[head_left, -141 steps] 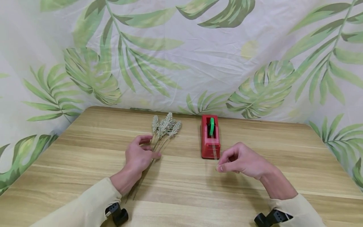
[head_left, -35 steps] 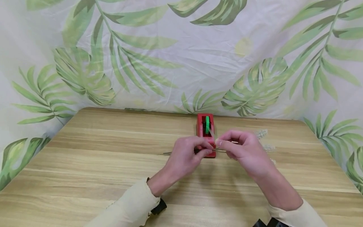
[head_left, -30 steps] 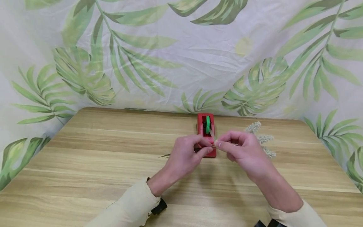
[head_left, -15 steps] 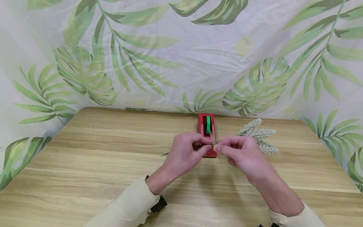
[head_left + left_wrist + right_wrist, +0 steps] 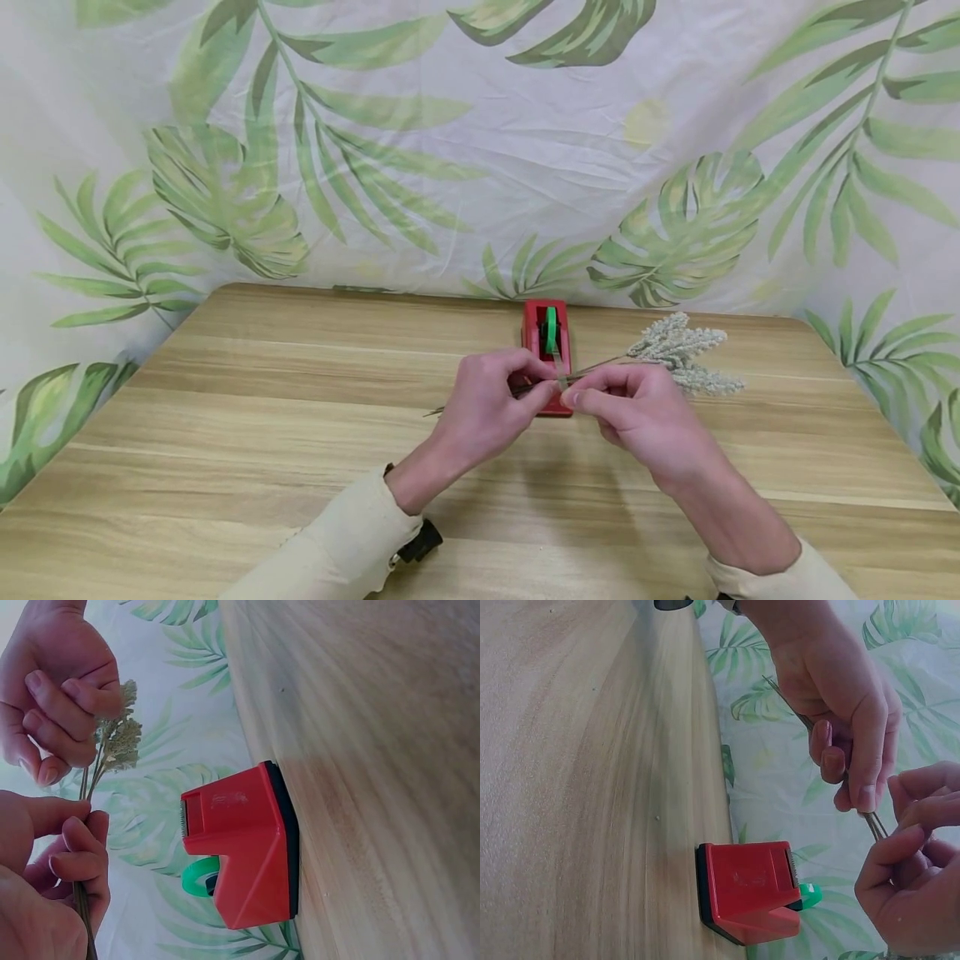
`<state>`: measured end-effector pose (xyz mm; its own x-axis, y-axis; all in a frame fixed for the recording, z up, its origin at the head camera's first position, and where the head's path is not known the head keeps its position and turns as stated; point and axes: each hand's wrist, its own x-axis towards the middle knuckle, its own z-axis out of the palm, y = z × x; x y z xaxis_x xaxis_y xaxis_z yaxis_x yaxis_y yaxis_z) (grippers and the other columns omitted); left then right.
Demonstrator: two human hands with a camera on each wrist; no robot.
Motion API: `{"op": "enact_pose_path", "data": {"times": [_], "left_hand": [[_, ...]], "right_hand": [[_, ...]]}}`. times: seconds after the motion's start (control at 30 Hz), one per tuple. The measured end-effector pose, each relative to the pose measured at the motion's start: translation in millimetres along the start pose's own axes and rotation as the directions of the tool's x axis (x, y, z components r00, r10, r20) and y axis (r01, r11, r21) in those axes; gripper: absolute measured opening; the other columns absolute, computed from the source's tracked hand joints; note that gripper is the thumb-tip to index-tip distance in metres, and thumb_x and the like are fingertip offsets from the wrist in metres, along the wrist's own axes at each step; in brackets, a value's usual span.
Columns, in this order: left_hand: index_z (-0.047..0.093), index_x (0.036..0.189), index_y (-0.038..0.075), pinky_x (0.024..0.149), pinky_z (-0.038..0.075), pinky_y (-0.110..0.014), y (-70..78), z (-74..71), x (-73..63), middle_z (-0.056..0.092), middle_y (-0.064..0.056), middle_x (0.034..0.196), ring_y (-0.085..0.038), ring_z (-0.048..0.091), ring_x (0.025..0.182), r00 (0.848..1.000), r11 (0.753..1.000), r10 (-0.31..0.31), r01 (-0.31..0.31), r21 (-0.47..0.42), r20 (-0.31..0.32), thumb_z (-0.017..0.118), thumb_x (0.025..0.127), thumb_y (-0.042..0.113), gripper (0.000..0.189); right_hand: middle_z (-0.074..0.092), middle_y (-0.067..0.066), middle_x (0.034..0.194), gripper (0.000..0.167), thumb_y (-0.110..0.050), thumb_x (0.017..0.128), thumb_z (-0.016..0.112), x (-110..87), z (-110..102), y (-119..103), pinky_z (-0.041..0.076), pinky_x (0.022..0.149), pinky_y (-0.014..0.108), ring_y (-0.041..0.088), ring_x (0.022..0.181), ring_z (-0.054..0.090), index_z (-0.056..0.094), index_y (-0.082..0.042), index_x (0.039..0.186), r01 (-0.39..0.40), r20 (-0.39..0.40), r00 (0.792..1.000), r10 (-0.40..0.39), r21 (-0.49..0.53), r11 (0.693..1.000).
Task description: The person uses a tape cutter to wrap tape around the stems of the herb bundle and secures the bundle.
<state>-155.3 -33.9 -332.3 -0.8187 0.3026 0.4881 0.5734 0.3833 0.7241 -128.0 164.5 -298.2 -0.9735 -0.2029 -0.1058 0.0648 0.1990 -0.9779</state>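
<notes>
A bunch of pale, fuzzy flower sprigs (image 5: 682, 346) on thin stems lies almost level in the air, heads to the right. My left hand (image 5: 487, 408) pinches the stems between thumb and forefinger; the stem ends poke out behind it. Opposite it, my right hand (image 5: 645, 412) pinches the end of a clear tape strip (image 5: 558, 363) that runs from the dispenser across the stems. The red tape dispenser (image 5: 240, 847) with its green roll (image 5: 551, 329) stands behind and below both hands. In the right wrist view the fingers hide most of the tape.
The wooden table (image 5: 300, 492) carries the dispenser near its back edge. A leaf-printed cloth (image 5: 420, 142) hangs behind it. Black cameras, such as the left wrist camera (image 5: 422, 542), sit on the sleeves.
The sprigs went from lying on the table at left to being held crosswise before the dispenser. Lately my right fingertips moved slightly down and toward me, with the tape across the stems.
</notes>
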Motion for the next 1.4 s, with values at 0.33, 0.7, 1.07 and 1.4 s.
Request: {"op": "enact_pose_path", "data": {"times": [0.33,0.7,1.07,1.4], "left_hand": [[0.08,0.093,0.005,0.058,0.051,-0.018,1.4,-2.3,-0.5,0.08,-0.006,0.083,-0.002,0.059,0.064,1.0,1.0,-0.019,0.019,-0.002,-0.007,0.076,0.092,0.002,0.005],[0.078,0.093,0.0,0.058,0.052,-0.018,1.7,-1.1,-1.7,0.079,-0.007,0.084,-0.004,0.059,0.065,0.999,1.0,-0.031,0.031,-0.004,0.006,0.078,0.094,0.004,0.004],[0.079,0.092,0.002,0.06,0.052,-0.018,3.5,-1.2,-1.7,0.08,-0.007,0.085,-0.004,0.061,0.067,1.0,1.0,-0.019,0.019,0.006,-0.002,0.078,0.092,0.002,0.001],[0.079,0.092,0.002,0.062,0.054,-0.017,4.9,-0.4,-1.9,0.081,-0.008,0.087,-0.004,0.065,0.069,1.0,1.0,-0.008,0.008,0.007,0.028,0.077,0.091,-0.002,0.005]], "right_hand": [[0.053,-0.01,0.061,0.014,-0.011,0.094,0.076,2.5,2,2,0.025,0.049,0.022,0.007,0.051,0.033,0.077,0.002,0.097,-0.031,0.014,0.999,0.032,-0.021,0.999],[0.046,-0.011,0.057,0.016,-0.012,0.094,0.075,2.8,2,7,0.024,0.049,0.022,0.006,0.051,0.031,0.077,0.003,0.1,-0.062,0.025,0.998,0.063,-0.03,0.998],[0.038,-0.012,0.051,0.023,-0.017,0.093,0.077,7.7,2,12,0.027,0.049,0.022,0.006,0.049,0.03,0.078,0.003,0.104,-0.107,-0.002,0.994,0.107,-0.133,0.985],[0.072,-0.007,0.083,0.026,-0.016,0.1,0.071,16.1,10,25,0.027,0.049,0.022,0.005,0.051,0.031,0.078,0.001,0.118,-0.121,-0.074,0.99,0.117,-0.063,0.991]]}}
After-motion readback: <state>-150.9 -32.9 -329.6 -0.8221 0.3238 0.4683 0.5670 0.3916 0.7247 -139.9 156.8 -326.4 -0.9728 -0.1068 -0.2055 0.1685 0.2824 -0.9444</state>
